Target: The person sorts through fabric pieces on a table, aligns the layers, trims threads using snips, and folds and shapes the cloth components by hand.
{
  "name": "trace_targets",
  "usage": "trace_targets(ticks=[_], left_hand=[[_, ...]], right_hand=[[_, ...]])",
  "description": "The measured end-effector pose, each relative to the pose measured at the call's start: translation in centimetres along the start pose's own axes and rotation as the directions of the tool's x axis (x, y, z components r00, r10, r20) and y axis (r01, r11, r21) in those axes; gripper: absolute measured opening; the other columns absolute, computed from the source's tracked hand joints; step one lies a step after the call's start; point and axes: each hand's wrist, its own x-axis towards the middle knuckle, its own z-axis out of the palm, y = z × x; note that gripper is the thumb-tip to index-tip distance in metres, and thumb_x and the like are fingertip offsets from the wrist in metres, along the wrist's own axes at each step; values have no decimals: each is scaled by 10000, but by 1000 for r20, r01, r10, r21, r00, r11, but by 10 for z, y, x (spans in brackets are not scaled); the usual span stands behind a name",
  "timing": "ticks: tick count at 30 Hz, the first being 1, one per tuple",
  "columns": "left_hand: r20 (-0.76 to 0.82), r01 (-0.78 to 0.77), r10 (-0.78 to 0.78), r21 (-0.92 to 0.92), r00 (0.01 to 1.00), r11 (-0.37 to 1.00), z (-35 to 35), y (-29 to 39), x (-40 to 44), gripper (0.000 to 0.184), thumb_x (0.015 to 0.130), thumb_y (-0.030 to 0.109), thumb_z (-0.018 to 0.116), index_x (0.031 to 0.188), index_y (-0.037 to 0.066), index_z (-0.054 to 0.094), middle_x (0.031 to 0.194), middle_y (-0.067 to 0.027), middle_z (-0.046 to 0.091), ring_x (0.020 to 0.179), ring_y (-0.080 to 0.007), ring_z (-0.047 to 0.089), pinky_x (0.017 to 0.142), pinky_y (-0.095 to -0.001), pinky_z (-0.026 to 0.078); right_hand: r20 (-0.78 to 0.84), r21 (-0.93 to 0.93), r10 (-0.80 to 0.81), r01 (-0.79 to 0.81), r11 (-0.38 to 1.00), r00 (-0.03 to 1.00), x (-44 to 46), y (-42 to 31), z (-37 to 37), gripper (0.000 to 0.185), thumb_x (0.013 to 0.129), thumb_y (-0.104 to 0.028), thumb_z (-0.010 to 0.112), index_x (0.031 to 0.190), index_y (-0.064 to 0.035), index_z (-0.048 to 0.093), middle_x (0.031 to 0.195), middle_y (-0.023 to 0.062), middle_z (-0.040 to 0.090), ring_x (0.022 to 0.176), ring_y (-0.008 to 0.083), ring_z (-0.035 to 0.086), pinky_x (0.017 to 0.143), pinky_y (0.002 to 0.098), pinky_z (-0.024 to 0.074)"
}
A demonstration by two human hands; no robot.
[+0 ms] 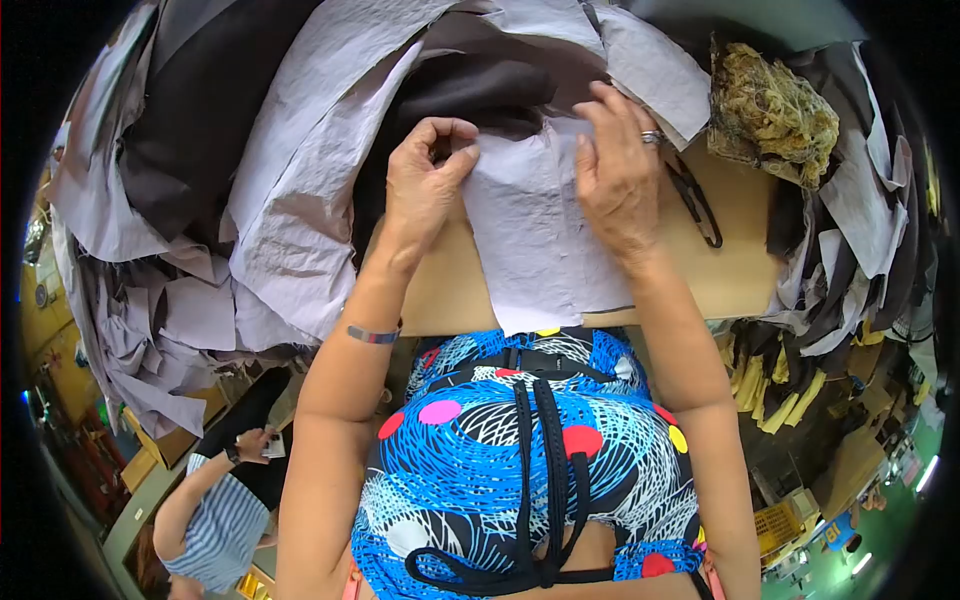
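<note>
Tan board [437,285] makes the work surface, hemmed in by heaps of pale and dark fabric [290,190], with another person [215,520] beyond at the lower left. On the left hand [425,185], thumb and forefinger are closed together at the upper left edge of the pale cloth piece [520,225]; whether they nip fabric or a thread, I cannot tell. The right hand [622,185] is open, fingers loosely spread over the cloth's upper right side. Between them the piece lies on the board, a seam-like line running down it and its lower edge near the person's lap.

For good handling, a light pinch right at the edge should steady the cloth without puckering it, while the right palm smooths outward from that line. Wrinkles could hide a fold beneath. The black snips [693,203] lie just right of the right hand, so fabric is best swept clear of their blades, and of the yellowish tangle [775,112] farther out
</note>
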Motion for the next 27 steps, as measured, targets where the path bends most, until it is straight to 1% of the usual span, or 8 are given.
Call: trace_targets(ticks=[3, 5, 8, 10, 13, 17, 22, 27], left_hand=[[177, 209, -187, -110, 966, 972, -12, 11, -9, 382, 729, -46, 590, 1105, -7, 531, 1009, -48, 539, 805, -69, 510, 682, -192, 414], [270, 172, -89, -302, 959, 938, -12, 13, -16, 544, 684, -52, 579, 1212, -29, 450, 1044, -78, 557, 843, -118, 553, 784, -217, 435], [241, 225, -151, -319, 959, 920, -13, 14, -20, 455, 693, -50, 571, 1145, -30, 521, 989, -56, 581, 846, -106, 544, 797, -226, 426], [131, 185, -147, -355, 980, 917, -10, 4, -15, 396, 698, -49, 569, 1094, -29, 566, 954, -40, 590, 829, -96, 537, 792, -230, 425], [123, 170, -144, -241, 982, 955, -17, -3, -11, 347, 714, -85, 565, 1056, -24, 580, 974, -66, 622, 878, -132, 575, 800, -255, 456], [23, -433, 461, 390, 887, 813, -18, -1, -10, 283, 760, 14, 601, 1040, -28, 583, 1025, -133, 617, 957, -241, 574, 862, -326, 434], [-124, -219, 332, 537, 935, 815, -16, -27, 17, 397, 733, 61, 598, 1112, -34, 531, 1130, -198, 559, 1074, -331, 513, 937, -360, 384], [98, -335, 376, 690, 921, 641, -16, -12, 9, 414, 732, 57, 589, 1127, -38, 514, 1113, -231, 551, 1064, -350, 512, 940, -375, 383]], right_hand=[[70, 100, 173, -179, 979, 982, -2, 5, 1, 350, 796, -83, 556, 1131, -38, 466, 1029, 170, 583, 949, 352, 556, 781, 423, 430], [176, 203, 246, -280, 938, 953, 2, 3, -5, 410, 800, -79, 559, 1182, -24, 420, 1036, 218, 573, 935, 401, 555, 775, 442, 442], [197, 446, 346, -399, 802, 917, 20, -3, -8, 422, 793, -74, 559, 1189, -25, 420, 980, 244, 575, 857, 401, 581, 748, 416, 462], [98, 453, 268, -283, 846, 958, 20, 5, 6, 414, 795, -58, 546, 1188, -28, 419, 943, 239, 578, 850, 392, 583, 730, 413, 467], [143, 442, 285, -318, 838, 948, 21, 4, 9, 414, 800, -29, 528, 1200, -91, 445, 948, 181, 594, 728, 307, 578, 698, 377, 458], [167, 316, 301, -341, 886, 939, 20, 10, 19, 427, 796, -11, 522, 1199, -137, 462, 962, 144, 606, 682, 281, 580, 689, 361, 450], [146, 350, 338, -368, 861, 930, 30, 7, 5, 445, 779, -17, 552, 1201, -102, 441, 1000, 189, 583, 935, 350, 574, 772, 384, 443], [-19, 24, -57, 58, 998, 998, -1, -12, -10, 398, 738, -37, 573, 1120, -108, 488, 1118, 61, 521, 1008, 253, 486, 802, 380, 389]])
